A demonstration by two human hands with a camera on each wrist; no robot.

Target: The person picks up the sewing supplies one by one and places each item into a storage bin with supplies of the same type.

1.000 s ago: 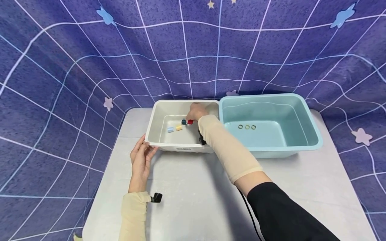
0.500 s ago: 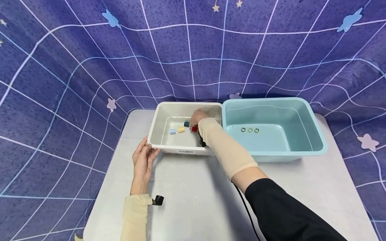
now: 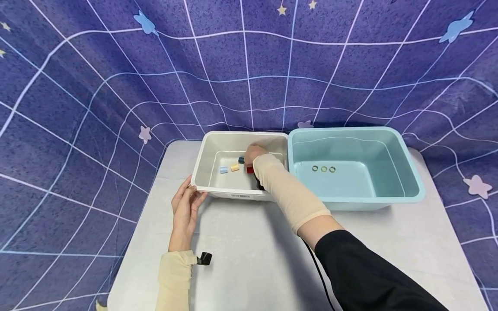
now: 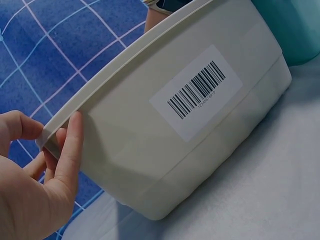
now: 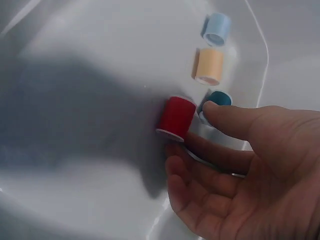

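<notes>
My left hand (image 3: 184,214) grips the front left corner of the white plastic bin (image 4: 125,120), thumb and fingers on its rim. Inside that bin is my right hand (image 5: 235,170), thumb and fingers apart. A red spool of thread (image 5: 176,118) lies on the bin floor right by its fingertips; whether they touch it, I cannot tell. The thumb partly covers a dark teal spool (image 5: 220,98). Past it lie a pale yellow spool (image 5: 209,66) and a light blue spool (image 5: 217,29), in a row. In the head view the right fingers are hidden.
A light turquoise bin (image 3: 414,190) stands against the white bin's right side, with three small rings (image 3: 324,169) on its floor. Both bins stand on a pale table (image 3: 241,242) before a purple gridded curtain (image 3: 218,56). A black cable (image 3: 317,268) runs under the right arm.
The red spool has shifted toward the bin's near side, away from the teal spool. My right hand has moved slightly. The left hand keeps its hold, and the head view has shifted a little.
</notes>
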